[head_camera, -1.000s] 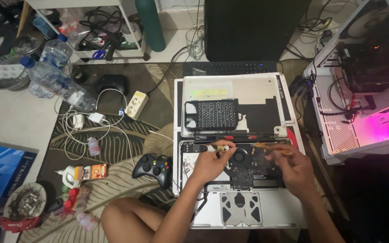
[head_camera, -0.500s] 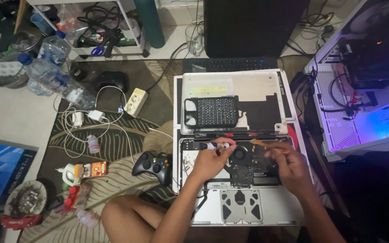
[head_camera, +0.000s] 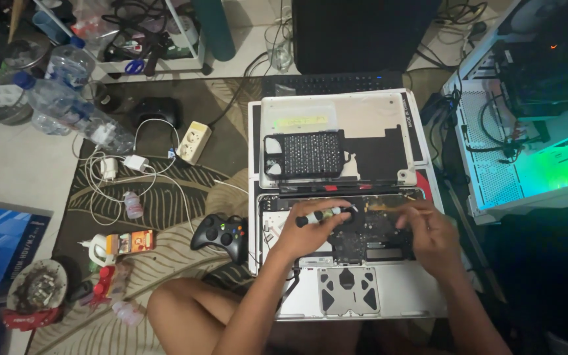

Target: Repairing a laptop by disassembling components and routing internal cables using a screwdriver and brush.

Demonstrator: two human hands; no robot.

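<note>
Opened laptop [head_camera: 346,263] lies on the floor rug, internals exposed, directly ahead of the person.

Left hand [head_camera: 304,233]: grip clamped on a small screwdriver-like tool [head_camera: 323,215]. Long axis runs left-right, roughly parallel to the laptop's hinge edge; its right end sits over the dark fan area.

Right hand [head_camera: 432,236]: fingers curled down onto the circuit board [head_camera: 379,240]; cannot tell whether they pinch anything.

The 2 hands are near each other; the left is nearer the tool's working end.
</note>
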